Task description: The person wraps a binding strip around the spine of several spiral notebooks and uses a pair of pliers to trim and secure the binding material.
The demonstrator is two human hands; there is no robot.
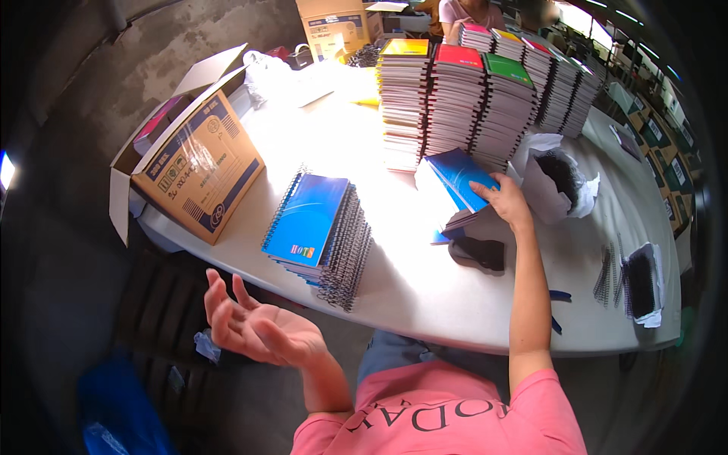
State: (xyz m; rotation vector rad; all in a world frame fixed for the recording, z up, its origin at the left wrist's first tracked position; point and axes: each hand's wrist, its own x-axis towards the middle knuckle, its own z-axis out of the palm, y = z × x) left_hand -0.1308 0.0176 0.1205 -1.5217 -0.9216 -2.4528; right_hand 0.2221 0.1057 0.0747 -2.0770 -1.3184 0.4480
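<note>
My right hand (pixel 508 201) is on a small pile of blue-covered books, its thumb over the near right edge of the top blue book (pixel 453 171) and its fingers bent around that edge. Left of the pile stands a stack of blue spiral notebooks (pixel 309 212), wire coils along the sides. My left hand (pixel 262 327) is empty, palm up with fingers spread, off the table's front edge and below that stack. A flat dark piece (pixel 478 255) lies just in front of the right-hand pile.
Tall stacks of books with yellow, red and green covers (pixel 459 98) rise behind. An open carton (pixel 201 171) stands left. White-wrapped black coils (pixel 557 178), another coil bundle (pixel 643 282) and blue-handled pliers (pixel 560 296) lie right. Across the table is another person (pixel 474 11).
</note>
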